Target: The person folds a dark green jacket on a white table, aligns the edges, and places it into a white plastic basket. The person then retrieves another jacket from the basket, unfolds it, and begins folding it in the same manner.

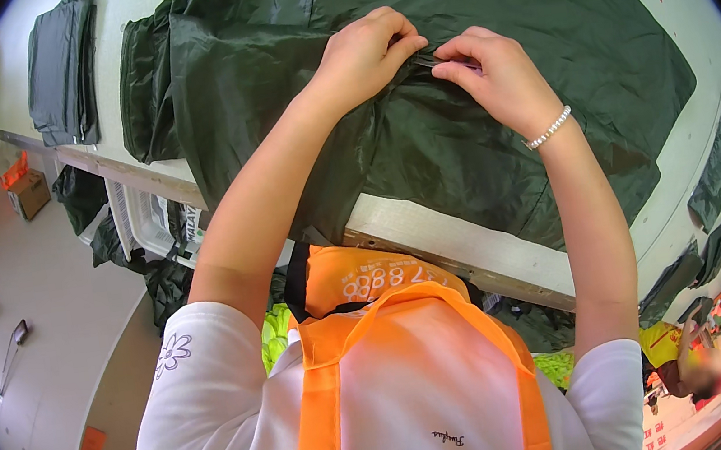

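A large dark green garment (494, 134) of thin, shiny cloth lies spread and wrinkled over the pale table. My left hand (369, 51) is closed on it near the middle, thumb and fingers pinching a bit of the cloth. Close on its right, my right hand (496, 75) is closed round a small pair of thread snips (426, 61). Their narrow dark tips point left toward the pinched cloth, and my fingers hide most of the rest. Whether the tips touch the cloth I cannot tell.
Folded dark green cloth (65, 73) lies at the table's far left, with another stack (149, 84) beside it. Below the left edge stands a white plastic crate (145, 212) with dark cloth around it. A cardboard box (29, 194) sits on the floor. Another person (683, 355) is at the lower right.
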Demonstrator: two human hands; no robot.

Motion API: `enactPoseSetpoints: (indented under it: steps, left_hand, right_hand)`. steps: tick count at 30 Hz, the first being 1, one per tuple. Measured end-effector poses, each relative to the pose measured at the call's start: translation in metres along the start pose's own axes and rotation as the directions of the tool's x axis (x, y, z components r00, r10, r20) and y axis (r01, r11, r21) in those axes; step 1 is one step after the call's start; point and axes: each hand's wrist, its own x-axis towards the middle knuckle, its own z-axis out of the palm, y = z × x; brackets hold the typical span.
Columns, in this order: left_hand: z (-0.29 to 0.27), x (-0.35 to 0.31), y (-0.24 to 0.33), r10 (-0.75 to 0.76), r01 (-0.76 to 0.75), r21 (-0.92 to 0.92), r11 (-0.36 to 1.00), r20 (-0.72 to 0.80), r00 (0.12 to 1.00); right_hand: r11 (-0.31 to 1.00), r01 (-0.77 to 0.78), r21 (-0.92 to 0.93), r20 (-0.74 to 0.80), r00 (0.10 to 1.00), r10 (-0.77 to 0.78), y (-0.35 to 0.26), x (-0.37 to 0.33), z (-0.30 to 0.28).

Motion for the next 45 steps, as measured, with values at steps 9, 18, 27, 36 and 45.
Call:
enactPoseSetpoints:
  steps: [9,18,27,36,45]
  left_hand:
    - [0.002,0.000,0.001,-0.011,0.012,0.055,0.998,-0.024,1.000]
    - [-0.020,-0.013,0.002,-0.005,-0.010,-0.202,0.979,-0.072,0.997]
    - [-0.149,-0.310,-0.065,-0.841,0.785,0.476,0.397,-0.155,0.519]
    - [-0.084,-0.312,-0.113,-0.753,0.635,-0.487,0.600,-0.076,0.653]
    - [-0.100,-0.272,-0.006,-0.732,0.717,-0.249,0.651,0.041,0.680]
  right_hand:
    - [0.952,-0.122,0.281,0.243,0.969,0.053,0.024,0.024,-0.009]
    - [0.967,-0.028,0.252,0.079,0.997,0.009,0.026,0.009,-0.023]
    - [0.864,-0.453,0.220,-0.855,0.338,0.395,0.209,-0.252,-0.099]
    - [0.420,-0.878,0.229,-0.907,-0.035,0.420,0.400,-0.460,-0.035]
    - [0.802,-0.205,-0.561,-0.616,0.751,-0.238,0.041,-0.300,0.047]
